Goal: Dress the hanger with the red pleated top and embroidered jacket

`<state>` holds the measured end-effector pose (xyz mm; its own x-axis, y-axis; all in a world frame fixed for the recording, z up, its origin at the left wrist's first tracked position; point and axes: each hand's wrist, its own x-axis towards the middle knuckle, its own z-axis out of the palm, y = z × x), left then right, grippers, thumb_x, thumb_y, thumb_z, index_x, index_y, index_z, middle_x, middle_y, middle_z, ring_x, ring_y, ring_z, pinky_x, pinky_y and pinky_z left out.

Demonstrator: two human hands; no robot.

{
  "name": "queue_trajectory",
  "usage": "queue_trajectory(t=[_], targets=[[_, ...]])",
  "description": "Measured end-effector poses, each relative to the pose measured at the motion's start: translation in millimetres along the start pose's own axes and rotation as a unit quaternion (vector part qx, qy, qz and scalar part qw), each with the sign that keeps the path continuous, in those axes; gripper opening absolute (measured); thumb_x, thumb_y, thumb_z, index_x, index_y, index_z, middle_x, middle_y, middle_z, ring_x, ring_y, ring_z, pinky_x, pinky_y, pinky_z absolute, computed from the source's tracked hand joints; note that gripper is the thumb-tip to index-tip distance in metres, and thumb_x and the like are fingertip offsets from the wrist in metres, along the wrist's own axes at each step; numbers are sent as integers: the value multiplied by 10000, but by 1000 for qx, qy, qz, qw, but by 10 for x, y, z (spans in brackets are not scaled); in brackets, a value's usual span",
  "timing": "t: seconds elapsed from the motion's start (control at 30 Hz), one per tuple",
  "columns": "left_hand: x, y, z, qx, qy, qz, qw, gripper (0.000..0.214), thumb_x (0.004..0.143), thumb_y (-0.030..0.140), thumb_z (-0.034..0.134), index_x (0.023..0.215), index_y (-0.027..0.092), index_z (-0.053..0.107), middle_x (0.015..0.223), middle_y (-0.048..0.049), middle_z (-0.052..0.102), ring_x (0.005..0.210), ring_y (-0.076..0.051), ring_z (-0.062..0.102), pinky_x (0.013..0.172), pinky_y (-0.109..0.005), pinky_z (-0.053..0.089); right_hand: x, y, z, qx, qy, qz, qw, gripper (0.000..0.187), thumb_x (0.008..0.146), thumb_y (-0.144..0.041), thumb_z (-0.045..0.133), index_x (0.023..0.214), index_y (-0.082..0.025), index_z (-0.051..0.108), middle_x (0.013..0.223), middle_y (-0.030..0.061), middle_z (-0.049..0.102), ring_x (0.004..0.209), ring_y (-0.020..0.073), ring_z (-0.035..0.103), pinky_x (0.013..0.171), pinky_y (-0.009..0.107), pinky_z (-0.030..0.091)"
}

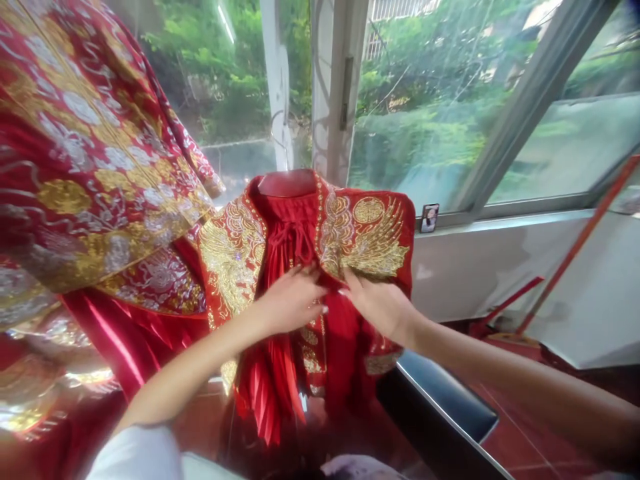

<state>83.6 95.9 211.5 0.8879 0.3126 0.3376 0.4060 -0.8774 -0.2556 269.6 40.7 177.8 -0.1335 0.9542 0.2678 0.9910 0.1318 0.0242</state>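
Note:
A red jacket [370, 240] with gold embroidery hangs on a hanger [286, 181] in front of the window. My left hand [293, 299] grips the jacket's front edge at the centre, fingers curled into the cloth. My right hand [377, 303] pinches the opposite front panel just below the gold phoenix pattern. A red pleated skirt [273, 387] hangs inside the jacket beneath my hands. The two hands sit close together at the jacket's opening.
A second red and gold embroidered garment [85, 160] hangs large at the left. Behind are window panes [430, 100] with greenery outside, a small phone-like object [429, 218] on the sill, a red stand [575, 253] at right, and a dark bench edge [450, 400].

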Motion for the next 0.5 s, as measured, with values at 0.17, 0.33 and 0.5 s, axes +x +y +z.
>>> queue_trajectory(t=[0.17,0.33,0.5], targets=[[-118,-828,-796,-102,210,-285,929,344,898,405,455,1122,261,674,1091,-62,706,1030,-228,635,891,-381,517,569,405,-707,158,220,-9,963,396,932,-455,462,1208,-252,661,1045,96,715,934,265,666,821,423,526],[31,-1482,-803,-155,142,-287,935,414,847,545,472,961,197,663,940,-78,690,1001,-243,588,814,-327,489,1310,585,-1096,276,110,-128,946,461,785,-424,674,1164,-164,652,1031,79,674,974,219,619,832,343,509],[77,-1429,-675,-204,149,-287,924,392,876,470,447,586,207,435,541,12,409,547,-122,406,559,-261,374,1558,577,-992,296,44,-85,950,392,921,-517,492,731,-185,579,611,-17,456,599,113,470,640,274,424]])
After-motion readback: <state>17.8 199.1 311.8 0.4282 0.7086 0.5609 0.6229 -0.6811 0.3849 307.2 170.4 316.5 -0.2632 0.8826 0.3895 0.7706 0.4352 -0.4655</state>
